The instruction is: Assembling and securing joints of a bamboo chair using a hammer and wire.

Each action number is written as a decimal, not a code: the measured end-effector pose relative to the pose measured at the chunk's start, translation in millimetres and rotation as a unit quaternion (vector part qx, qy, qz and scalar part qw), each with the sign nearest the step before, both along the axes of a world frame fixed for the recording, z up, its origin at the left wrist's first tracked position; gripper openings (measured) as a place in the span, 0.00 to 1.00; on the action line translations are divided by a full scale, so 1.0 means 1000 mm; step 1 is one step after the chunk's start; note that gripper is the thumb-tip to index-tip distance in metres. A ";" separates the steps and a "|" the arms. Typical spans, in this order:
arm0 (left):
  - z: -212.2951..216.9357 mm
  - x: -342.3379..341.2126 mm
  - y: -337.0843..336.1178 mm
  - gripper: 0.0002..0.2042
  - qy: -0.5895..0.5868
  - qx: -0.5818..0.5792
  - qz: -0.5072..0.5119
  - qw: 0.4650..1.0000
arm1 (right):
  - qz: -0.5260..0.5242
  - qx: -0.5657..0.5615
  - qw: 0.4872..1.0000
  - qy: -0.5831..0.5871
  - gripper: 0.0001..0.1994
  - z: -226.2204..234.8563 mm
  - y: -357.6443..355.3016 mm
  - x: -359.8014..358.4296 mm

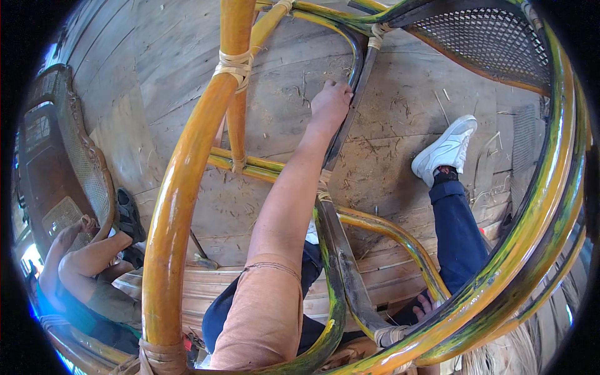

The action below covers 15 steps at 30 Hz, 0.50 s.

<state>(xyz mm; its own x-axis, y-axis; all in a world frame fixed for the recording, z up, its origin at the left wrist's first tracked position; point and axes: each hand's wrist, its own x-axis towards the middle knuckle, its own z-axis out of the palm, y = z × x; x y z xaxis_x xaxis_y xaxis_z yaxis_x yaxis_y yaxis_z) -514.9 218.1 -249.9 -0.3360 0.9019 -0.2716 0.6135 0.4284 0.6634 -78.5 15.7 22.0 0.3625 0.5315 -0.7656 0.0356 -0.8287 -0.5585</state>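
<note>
A large rattan chair frame (pixel 181 187), glossy yellow-brown with green and dark mottling, fills the middle and right. Pale strips bind its joints. My left hand (pixel 331 103), at the end of an outstretched arm, reaches through the frame with its fingers closed on a dark, flat bar (pixel 340 134) near the far end. Part of my right hand (pixel 425 306) shows at the lower right, its fingers curled against a curved pole of the same frame; the rest is hidden behind the poles. An open-weave cane panel (pixel 481 40) sits in the frame at the upper right.
My white shoe (pixel 447 147) rests on the plank floor (pixel 387 150), which is strewn with fibre scraps. At the left, another person's hand (pixel 75 234) touches a brown chair with woven cane (pixel 87 150). A slim-handled tool (pixel 205 261) lies near wooden slats.
</note>
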 end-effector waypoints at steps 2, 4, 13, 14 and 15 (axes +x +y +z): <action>-0.005 0.000 0.004 0.08 0.003 -0.021 0.022 1.000 | -0.003 0.002 1.000 0.001 0.21 0.000 0.000 -0.001; -0.019 -0.003 0.007 0.08 -0.003 0.005 0.014 1.000 | -0.007 0.004 1.000 0.002 0.21 0.001 0.001 -0.002; -0.035 -0.006 0.004 0.09 -0.083 0.072 0.027 0.994 | -0.024 0.009 1.000 0.012 0.21 -0.003 0.001 -0.007; -0.036 -0.007 0.004 0.10 -0.096 0.063 0.031 0.993 | -0.026 0.009 1.000 0.013 0.21 -0.003 0.001 -0.008; -0.036 -0.007 0.004 0.10 -0.096 0.063 0.031 0.993 | -0.027 0.010 0.999 0.014 0.21 -0.004 0.001 -0.008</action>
